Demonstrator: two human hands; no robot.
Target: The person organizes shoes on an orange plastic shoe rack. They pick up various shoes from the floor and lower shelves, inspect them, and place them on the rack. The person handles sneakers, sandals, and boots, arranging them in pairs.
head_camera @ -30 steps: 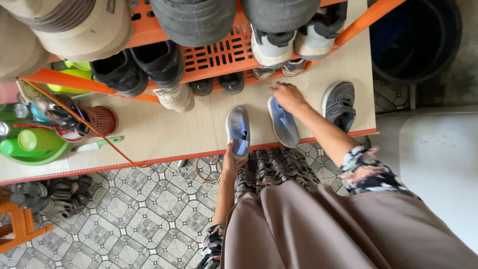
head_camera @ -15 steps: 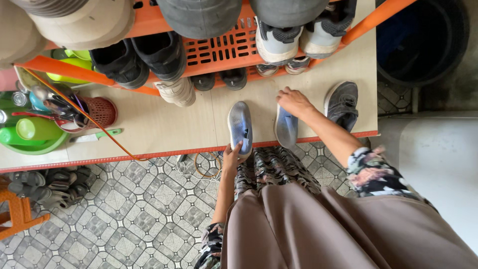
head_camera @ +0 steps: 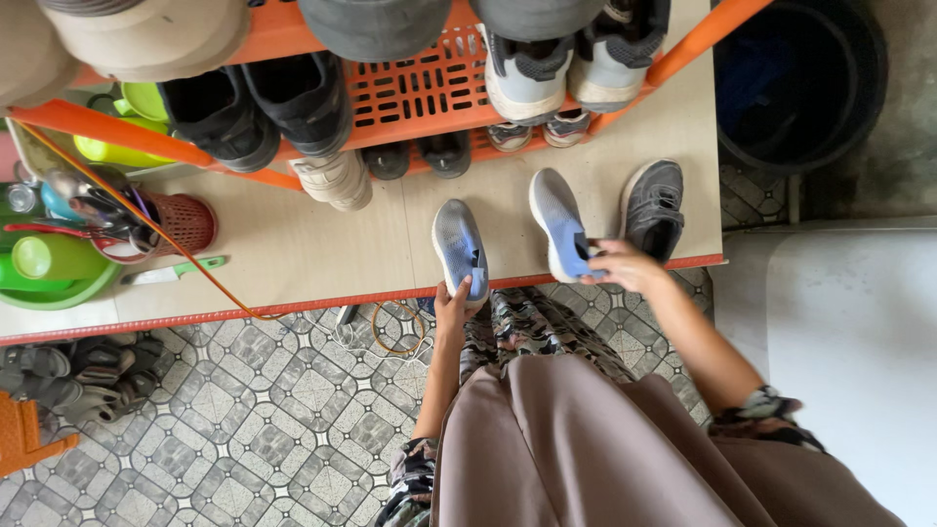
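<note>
The left hand (head_camera: 451, 304) is staying where it was a second ago, its grip closed on the heel of the left blue shoe (head_camera: 461, 249), which is lying sole-down near the front edge of the table (head_camera: 293, 249). The right hand (head_camera: 617, 263) is what is changing: a second ago it was lying on top of the toe end of the right blue shoe (head_camera: 559, 222), and now it is drawing back to the heel end, its grip closing around the shoe's opening. That shoe is also sitting differently, turned straighter and lying nearly parallel to its mate, so both shoes of the pair are now being held at their heels.

Just beside the right hand, a grey sneaker (head_camera: 654, 208) is resting on the table, apart from the pair. Below, patterned floor tiles (head_camera: 244, 410) are showing. Farther back, an orange shoe rack (head_camera: 420, 93) is carrying dark and pale shoes. Off to the left, a red mesh basket (head_camera: 185, 220) and a green bowl (head_camera: 59, 283) are crowding the table, and a dark bucket (head_camera: 800, 78) is standing at the far right.
</note>
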